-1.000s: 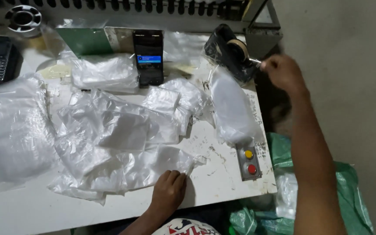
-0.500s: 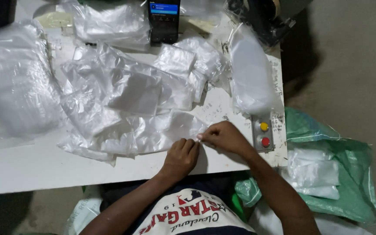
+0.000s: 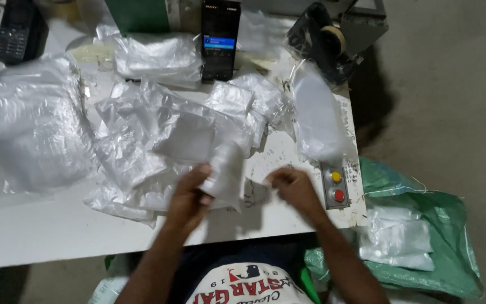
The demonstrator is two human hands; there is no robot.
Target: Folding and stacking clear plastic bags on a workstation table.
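Observation:
My left hand [image 3: 189, 198] grips a small clear plastic bag [image 3: 225, 171], lifted upright just above the white table [image 3: 57, 225]. My right hand [image 3: 292, 188] is close beside it to the right, fingers pinched at the bag's lower edge; motion blur hides the exact contact. A heap of crumpled clear plastic bags [image 3: 142, 141] lies right behind my hands. A filled white plastic packet [image 3: 317, 121] lies to the right of the heap.
A big clear bag bundle [image 3: 35, 124] sits at the left. A black phone [image 3: 219, 36] and a tape dispenser [image 3: 327, 42] stand at the back. Yellow and red buttons [image 3: 336, 186] are at the table's right edge. A green sack [image 3: 423, 242] with white packets lies on the floor.
My right hand came back from the tape dispenser to the table's front edge. Both hands then picked one small bag out of the heap and raised it.

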